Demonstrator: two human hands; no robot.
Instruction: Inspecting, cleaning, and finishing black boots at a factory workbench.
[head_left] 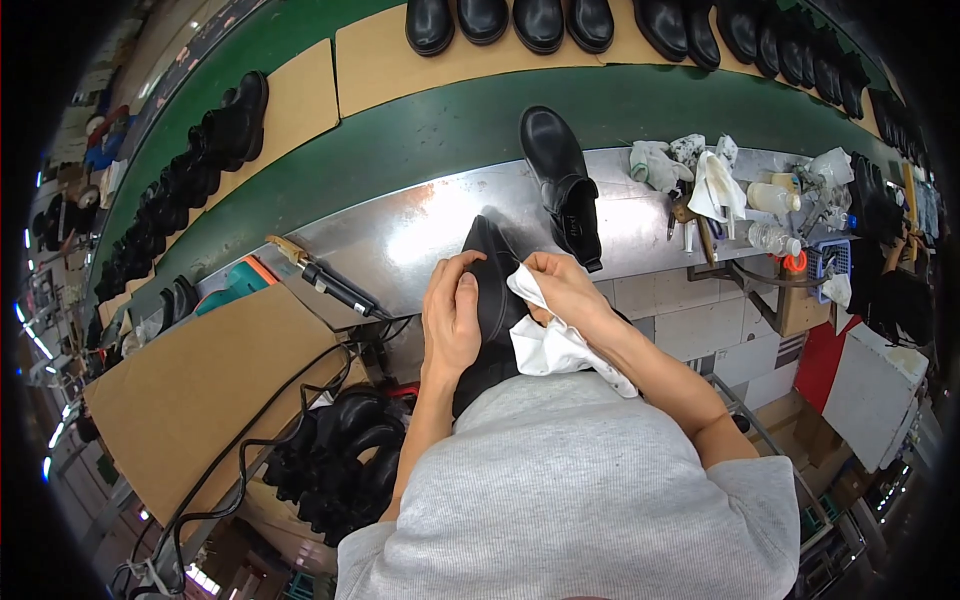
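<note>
Two hands are working over the steel worktop (400, 235): our left hand (450, 325) is gripping a black boot (490, 290), our right hand (565, 290) is pinching a white cloth (545, 345) against it. Loose grip could let it drop.

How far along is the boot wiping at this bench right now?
In hand: the left hand grips a black boot while the right hand presses a white cloth against it. Possibly done: one black boot stands apart on the metal bench, and rows of boots sit on the belt beyond. Possibly left: a heap of black boots low at the left.
</note>
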